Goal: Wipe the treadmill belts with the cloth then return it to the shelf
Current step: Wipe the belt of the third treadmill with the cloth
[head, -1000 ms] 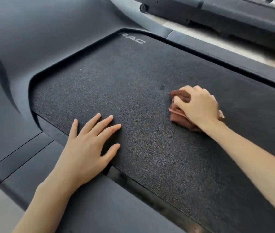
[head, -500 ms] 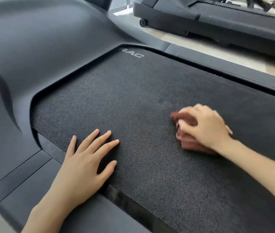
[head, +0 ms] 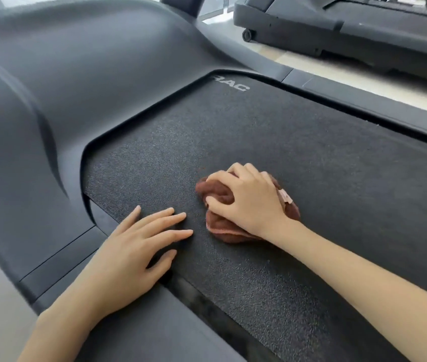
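Since a second ago you are dragging the crumpled brown terry cloth (head: 223, 232) leftward over the black textured treadmill belt (head: 337, 178); it is now lying mid-frame, near your left hand (head: 134, 252), which is resting flat, released. Your right hand (head: 249, 202) is clutching it, fingers (head: 233, 169) curling into the folds. Soft and light, it is likely bunching easily, so keep gripping the wadded middle.

My left hand (head: 134, 246) lies palm down, its fingers (head: 166, 218) straight and slightly spread, thumb held out to the side, forearm running back toward the lower left. Just to the right of those fingertips, my right hand (head: 246, 202) sits knuckles up, fingers curled and bunching the cloth (head: 216, 192) under the palm. Its forearm stretches off to the lower right. Both forearms are bare.
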